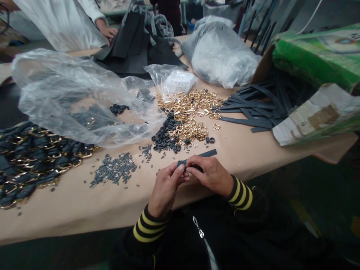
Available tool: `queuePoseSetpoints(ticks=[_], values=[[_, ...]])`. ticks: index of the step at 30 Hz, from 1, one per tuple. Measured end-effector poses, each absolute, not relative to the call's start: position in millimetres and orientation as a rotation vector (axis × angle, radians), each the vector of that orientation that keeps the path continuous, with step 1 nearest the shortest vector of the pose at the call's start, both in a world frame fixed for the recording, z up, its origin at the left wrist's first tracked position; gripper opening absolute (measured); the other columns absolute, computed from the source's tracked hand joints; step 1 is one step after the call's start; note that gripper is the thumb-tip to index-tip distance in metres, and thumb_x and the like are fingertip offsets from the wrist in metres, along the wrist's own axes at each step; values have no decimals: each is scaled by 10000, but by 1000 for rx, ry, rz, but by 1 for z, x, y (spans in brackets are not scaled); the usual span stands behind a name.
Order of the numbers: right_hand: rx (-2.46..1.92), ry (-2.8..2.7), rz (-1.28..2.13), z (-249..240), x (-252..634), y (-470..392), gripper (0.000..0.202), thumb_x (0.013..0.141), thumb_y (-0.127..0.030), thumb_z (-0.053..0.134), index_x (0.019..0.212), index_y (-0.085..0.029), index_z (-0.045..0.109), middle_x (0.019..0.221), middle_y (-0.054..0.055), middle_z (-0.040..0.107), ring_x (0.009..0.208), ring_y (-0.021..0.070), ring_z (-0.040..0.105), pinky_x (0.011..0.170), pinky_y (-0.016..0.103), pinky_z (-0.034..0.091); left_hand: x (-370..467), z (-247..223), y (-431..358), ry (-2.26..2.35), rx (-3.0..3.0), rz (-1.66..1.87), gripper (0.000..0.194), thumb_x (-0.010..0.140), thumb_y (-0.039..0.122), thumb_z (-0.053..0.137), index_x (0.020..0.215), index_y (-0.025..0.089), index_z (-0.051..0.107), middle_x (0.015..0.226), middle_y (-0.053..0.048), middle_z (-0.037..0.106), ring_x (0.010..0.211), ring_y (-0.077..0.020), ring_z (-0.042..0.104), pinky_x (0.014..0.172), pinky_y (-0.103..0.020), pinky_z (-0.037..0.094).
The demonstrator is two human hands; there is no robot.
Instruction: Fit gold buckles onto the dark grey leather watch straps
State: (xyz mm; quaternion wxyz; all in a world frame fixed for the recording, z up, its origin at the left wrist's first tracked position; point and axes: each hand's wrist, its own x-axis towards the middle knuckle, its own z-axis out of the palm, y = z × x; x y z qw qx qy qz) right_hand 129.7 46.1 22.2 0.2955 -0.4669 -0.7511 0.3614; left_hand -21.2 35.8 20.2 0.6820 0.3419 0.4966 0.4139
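Both hands meet over the near edge of the table around one dark strap (208, 153). My left hand (168, 183) pinches its left end between thumb and fingers. My right hand (210, 173) is closed on the strap from the other side, and a flat end sticks out beyond its knuckles. Whatever small part sits between the fingertips is hidden. Just beyond the hands lie black strap loops (165, 137) and a heap of gold rectangular buckles (191, 123). Small dark pieces (114, 169) are scattered to the left.
Finished-looking black straps with gold buckles (30, 161) are piled at left. Clear plastic bags (62, 90) lie behind. Loose dark straps (253, 105) spill from a green box (317, 52) at right. Another person's hand (107, 32) rests near black sheets (132, 41) at the back.
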Motion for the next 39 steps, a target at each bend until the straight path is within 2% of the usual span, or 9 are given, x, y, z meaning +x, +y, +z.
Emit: queuePoseSetpoints(ticks=[7, 16, 20, 23, 27, 29, 33, 35, 39], values=[[-1292, -1888, 1036, 19, 131, 47, 37, 793, -190, 515, 782, -184, 550, 687, -12, 575, 621, 105, 528, 603, 209, 379, -17, 16, 32, 1116, 667, 1052, 158, 728, 266, 621, 739, 109, 613, 667, -12, 570, 628, -88, 533, 536, -176, 462], [-1271, -1846, 1176, 16, 133, 50, 24, 771, -170, 517, 760, -182, 536, 676, -12, 563, 604, 100, 511, 582, 207, 378, -15, 14, 32, 1138, 683, 1114, 200, 753, 313, 590, 765, 115, 564, 651, -1, 588, 570, -77, 543, 549, -187, 447], [-1306, -1888, 1143, 17, 132, 51, 34, 759, -152, 514, 740, -177, 527, 655, -21, 552, 591, 93, 492, 575, 206, 359, -16, 11, 31, 1172, 812, 1110, 209, 787, 337, 552, 801, 129, 551, 687, 0, 595, 593, -85, 556, 602, -215, 458], [-1352, -1938, 1091, 19, 131, 51, 44, 750, -144, 518, 719, -173, 530, 644, -20, 552, 592, 96, 485, 579, 215, 348, -17, 7, 31, 1299, 996, 1053, 196, 756, 322, 600, 794, 137, 549, 691, 1, 602, 646, -102, 567, 657, -227, 450], [-1383, -1934, 1048, 20, 129, 51, 36, 748, -147, 525, 725, -171, 538, 654, -16, 557, 588, 97, 478, 580, 229, 351, -16, 3, 33, 1428, 1201, 1018, 195, 705, 282, 654, 785, 149, 537, 688, 18, 567, 640, -104, 528, 608, -215, 416], [-1339, -1851, 1113, 18, 129, 51, 36, 743, -146, 532, 769, -171, 532, 698, -11, 559, 624, 100, 499, 600, 231, 379, -17, 2, 35, 1459, 1251, 1032, 187, 711, 275, 647, 793, 153, 532, 679, 26, 539, 625, -97, 497, 589, -209, 396], [-1203, -1504, 1519, 10, 131, 52, 178, 727, -179, 566, 872, -166, 464, 798, -1, 532, 638, 92, 558, 587, 230, 456, -19, 3, 38, 1400, 1175, 1042, 197, 709, 280, 643, 787, 147, 520, 687, 24, 532, 637, -97, 491, 604, -210, 400], [-1169, -1409, 1646, 7, 132, 53, 189, 721, -184, 575, 855, -166, 444, 776, -14, 518, 583, 80, 564, 545, 220, 460, -20, 2, 39, 1351, 1123, 1044, 212, 699, 285, 650, 788, 144, 519, 696, 19, 538, 645, -102, 502, 616, -219, 412], [-1127, -1388, 1680, 3, 132, 55, 183, 715, -184, 593, 802, -169, 433, 717, -29, 522, 552, 75, 559, 516, 203, 438, -20, 1, 37, 1351, 1165, 1030, 194, 723, 292, 623, 799, 147, 520, 711, 9, 543, 652, -110, 511, 628, -236, 422]])
